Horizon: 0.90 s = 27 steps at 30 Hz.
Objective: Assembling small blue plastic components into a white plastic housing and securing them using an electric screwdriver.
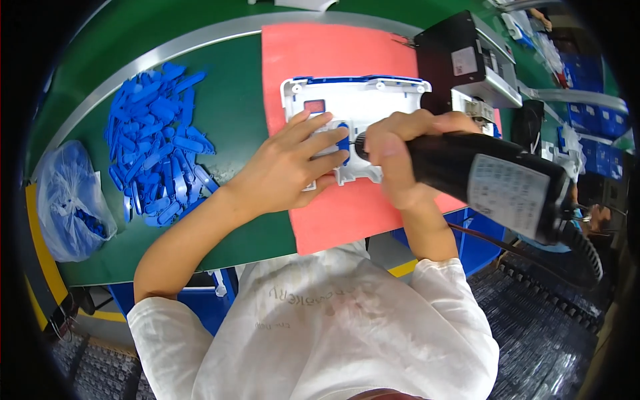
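A white plastic housing (393,100) with a blue edge along its far side lies on a pink mat (333,223). Across its left part my left hand (293,157) rests with fingers stretched out. The fingertips touch a small blue plastic piece (343,135) set in the housing. My right hand (400,157) is wrapped round a black corded electric screwdriver (490,177), which is tilted nearly level. Its tip points left at the blue piece; whether it sits on a screw is too small to tell.
Many loose blue plastic pieces (153,143) are heaped on the green table (230,87) at left, beside a clear plastic bag (70,200) with blue pieces in it. A black box-shaped device (453,57) stands at the far right. The screwdriver's coiled cord (587,253) hangs at right.
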Motion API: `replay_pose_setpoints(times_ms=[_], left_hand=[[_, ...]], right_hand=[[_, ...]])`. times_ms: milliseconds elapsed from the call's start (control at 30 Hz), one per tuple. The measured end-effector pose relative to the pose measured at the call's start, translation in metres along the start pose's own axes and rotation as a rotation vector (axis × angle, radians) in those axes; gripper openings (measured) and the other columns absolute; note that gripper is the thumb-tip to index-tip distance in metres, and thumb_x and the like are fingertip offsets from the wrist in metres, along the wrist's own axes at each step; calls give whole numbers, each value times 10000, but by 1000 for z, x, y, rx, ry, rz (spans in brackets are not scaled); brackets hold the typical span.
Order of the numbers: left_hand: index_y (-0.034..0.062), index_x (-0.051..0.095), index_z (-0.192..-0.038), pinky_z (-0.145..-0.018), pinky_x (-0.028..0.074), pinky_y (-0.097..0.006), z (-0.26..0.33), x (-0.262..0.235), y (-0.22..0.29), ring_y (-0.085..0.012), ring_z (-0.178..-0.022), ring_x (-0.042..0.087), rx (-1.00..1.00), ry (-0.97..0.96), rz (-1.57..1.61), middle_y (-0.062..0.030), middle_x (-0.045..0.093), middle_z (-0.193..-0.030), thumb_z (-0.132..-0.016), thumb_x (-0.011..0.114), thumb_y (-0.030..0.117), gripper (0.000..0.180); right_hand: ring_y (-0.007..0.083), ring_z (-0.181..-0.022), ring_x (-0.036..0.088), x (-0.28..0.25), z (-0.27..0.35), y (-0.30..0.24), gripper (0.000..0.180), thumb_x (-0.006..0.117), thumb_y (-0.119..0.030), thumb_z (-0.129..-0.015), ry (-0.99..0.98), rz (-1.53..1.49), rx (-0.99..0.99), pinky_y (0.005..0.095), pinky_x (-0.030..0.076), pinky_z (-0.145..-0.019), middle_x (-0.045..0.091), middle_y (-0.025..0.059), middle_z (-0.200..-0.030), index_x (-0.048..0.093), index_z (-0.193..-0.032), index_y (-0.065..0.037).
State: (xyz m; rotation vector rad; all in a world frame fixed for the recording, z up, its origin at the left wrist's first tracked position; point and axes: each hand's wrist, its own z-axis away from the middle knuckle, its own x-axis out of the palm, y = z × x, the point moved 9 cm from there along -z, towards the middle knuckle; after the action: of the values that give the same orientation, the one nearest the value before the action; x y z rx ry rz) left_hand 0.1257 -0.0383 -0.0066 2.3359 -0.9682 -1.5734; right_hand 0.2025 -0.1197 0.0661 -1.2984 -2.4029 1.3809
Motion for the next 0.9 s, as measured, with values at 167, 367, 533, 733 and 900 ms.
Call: replay_pose_setpoints(times_ms=[167, 367, 533, 733, 900], left_hand=[[80, 674, -1069, -1056, 400, -497, 4, -5, -2, -353, -1256, 490, -39, -9, 25, -100, 573, -1287, -708, 736, 114, 368], [69, 680, -1069, -1068, 390, -511, -4, -3, 3, -373, -1283, 473, -20, -24, 20, -148, 566, -1293, -682, 746, 88, 394], [60, 677, -1067, -1064, 394, -511, -3, -2, 1, -377, -1274, 481, -9, -26, 18, -150, 573, -1287, -660, 749, 82, 414], [76, 688, -1050, -1051, 407, -502, -1, -8, 1, -362, -1255, 494, -37, 0, 11, -125, 586, -1264, -686, 766, 119, 374], [51, 638, -1133, -1061, 402, -467, -4, -10, 2, -321, -1261, 495, -39, -12, 26, -108, 583, -1273, -700, 768, 161, 465]], right_hand=[[159, -529, 531, -41, 20, 16, 408, 553, -14, -868, 185, 121, 121, 335, 503, -570, 507, 65, -646, 324, -1194, -104], [161, -447, 491, -205, 18, -32, 470, 554, 38, -822, 934, -44, -300, 352, 489, -489, 508, 79, -575, 369, -1254, 48], [152, -463, 538, -202, 4, -3, 552, 589, 90, -797, 833, 37, -228, 312, 493, -515, 570, 78, -610, 351, -1295, 61], [131, -483, 546, -191, 3, 9, 533, 634, 98, -786, 713, 38, -89, 268, 457, -491, 579, 60, -626, 402, -1265, 58], [149, -449, 488, -162, 13, -14, 649, 573, 93, -799, 703, -272, -109, 321, 461, -455, 526, 70, -656, 269, -1366, -2]])
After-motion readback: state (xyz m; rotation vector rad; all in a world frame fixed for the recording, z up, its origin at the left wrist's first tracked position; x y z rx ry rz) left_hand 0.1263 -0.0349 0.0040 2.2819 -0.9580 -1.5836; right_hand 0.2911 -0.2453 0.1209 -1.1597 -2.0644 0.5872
